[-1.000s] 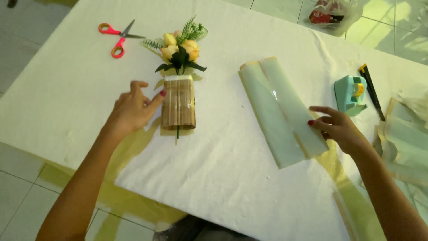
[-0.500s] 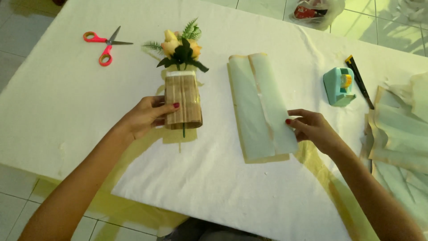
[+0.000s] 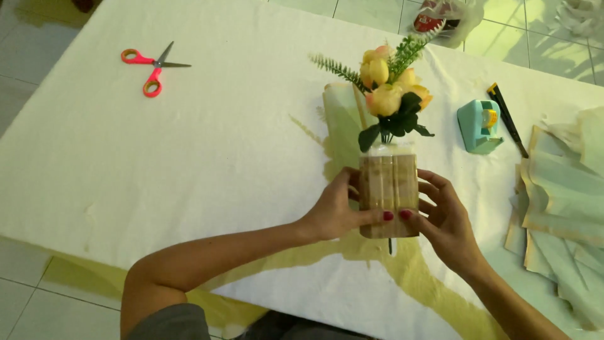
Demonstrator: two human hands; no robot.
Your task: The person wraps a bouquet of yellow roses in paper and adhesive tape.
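- Over the middle of the bench (image 3: 207,157), in the head view, both hands held a small bouquet (image 3: 390,126) upright by its wrapped lower part, a tan ribbed wrap (image 3: 388,192).
- Left hand (image 3: 336,211) had its grip closed on the wrap's left side, thumb across the front, red nail showing near the bottom edge.
- Right hand (image 3: 443,220) gripped the right side the same way, its thumb tip nearly touching the other thumb.
- Yellow roses and green sprigs rose above the wrap; a thin stem end (image 3: 390,245) stuck out below it.
- Behind the bouquet lay a pale green folded sheet (image 3: 343,119), flat on the white cloth and partly hidden by the flowers.
- Further sheets (image 3: 560,201) lay stacked by the right forearm; a teal tape holder (image 3: 479,126) and a dark knife (image 3: 506,119) lay just beyond them, with red scissors (image 3: 151,66) well apart at far left.
- Judged from this hold, doing it well would call for even pressure from both sides, so the wrap stayed round and did not crease.
- Keeping the thumbs low on the wrap would seem wise, since squeezing near the top could crush the leaves.
- Holding the stems vertical would likely keep the blooms from tipping against the sheet behind.
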